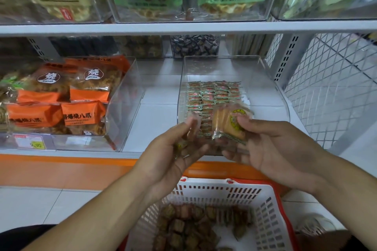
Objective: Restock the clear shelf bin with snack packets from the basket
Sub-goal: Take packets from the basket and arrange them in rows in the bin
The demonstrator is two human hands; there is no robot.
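Note:
A clear shelf bin (265, 79) stands on the lower shelf, with rows of small red-and-green snack packets (212, 93) lying flat in its left part. Just in front of the bin, my right hand (271, 149) grips a fanned stack of snack packets (228, 122) with yellow-green labels. My left hand (175, 153) is blurred beside it, fingers curled around a few small packets (180, 145). Below both hands sits a white basket (263, 210) with a red rim, holding several more brown packets (183, 228).
To the left, another clear bin (130, 96) holds orange snack bags. An upper shelf (183, 26) carries bins of larger bags. A white wire-mesh panel (330, 87) closes the shelf's right side. An orange base strip (61, 169) runs under the shelf.

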